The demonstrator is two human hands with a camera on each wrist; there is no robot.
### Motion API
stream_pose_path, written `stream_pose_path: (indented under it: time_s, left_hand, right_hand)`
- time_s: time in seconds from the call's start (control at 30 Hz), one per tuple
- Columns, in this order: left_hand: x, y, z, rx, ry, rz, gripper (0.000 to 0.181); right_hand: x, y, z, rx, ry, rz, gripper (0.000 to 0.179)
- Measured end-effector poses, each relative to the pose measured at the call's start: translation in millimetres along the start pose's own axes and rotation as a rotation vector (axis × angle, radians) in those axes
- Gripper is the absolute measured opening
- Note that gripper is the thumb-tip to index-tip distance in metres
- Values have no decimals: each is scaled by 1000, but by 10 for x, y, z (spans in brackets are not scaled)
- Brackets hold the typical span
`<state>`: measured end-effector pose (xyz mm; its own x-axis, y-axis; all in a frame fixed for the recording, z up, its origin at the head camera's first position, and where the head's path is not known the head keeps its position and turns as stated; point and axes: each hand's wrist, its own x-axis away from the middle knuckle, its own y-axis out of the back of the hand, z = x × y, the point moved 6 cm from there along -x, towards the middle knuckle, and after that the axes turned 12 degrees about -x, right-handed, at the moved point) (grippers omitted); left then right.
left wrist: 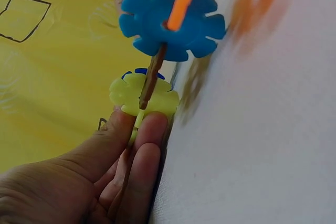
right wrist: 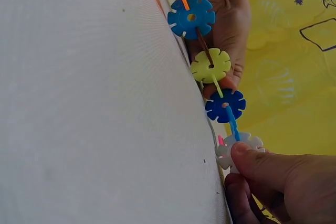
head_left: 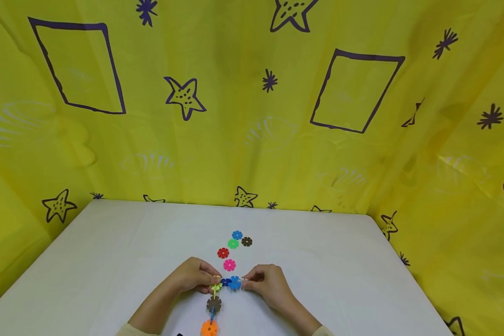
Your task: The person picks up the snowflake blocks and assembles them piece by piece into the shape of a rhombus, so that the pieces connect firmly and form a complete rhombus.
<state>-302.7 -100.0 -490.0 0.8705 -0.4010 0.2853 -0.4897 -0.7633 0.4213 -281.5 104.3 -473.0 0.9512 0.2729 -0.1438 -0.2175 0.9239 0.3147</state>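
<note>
A chain of notched plastic discs, slotted together edge to edge, spans both hands. My left hand [head_left: 191, 276] pinches a yellow-green disc [left wrist: 123, 93] at the corner of the chain. Between thumb and fingers, my right hand [head_left: 272, 285] grips a white disc [right wrist: 227, 155] at the other end. A dark blue disc [right wrist: 215, 109] and a lighter blue disc [head_left: 234, 280] link the two held ones. Toward the person run a brown disc [head_left: 211, 308], a blue disc [left wrist: 197, 24] seen edge-on from the head, and an orange disc [head_left: 206, 330]. Fingers partly hide the held discs.
Beyond the hands, loose discs lie on the white table [head_left: 340, 270]: pink [head_left: 227, 268], red [head_left: 220, 255], green [head_left: 231, 246], brown [head_left: 249, 243] and blue [head_left: 234, 236]. A yellow patterned curtain [head_left: 227, 140] hangs around the table's back and sides.
</note>
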Motion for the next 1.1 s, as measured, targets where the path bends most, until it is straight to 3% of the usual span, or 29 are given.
stream_pose_path:
  time_s: [0.37, 0.73, 1.1]
  left_hand:
    - [4, 18, 3, -4, 2, 21, 24]
    - [15, 50, 63, 31, 48, 14, 23]
    - [24, 57, 67, 44, 48, 12, 23]
  right_hand:
    - [-15, 41, -70, -44, -88, 29, 11]
    - [-27, 89, -166, -82, -170, 90, 15]
    - [-18, 137, -207, -254, -265, 76, 23]
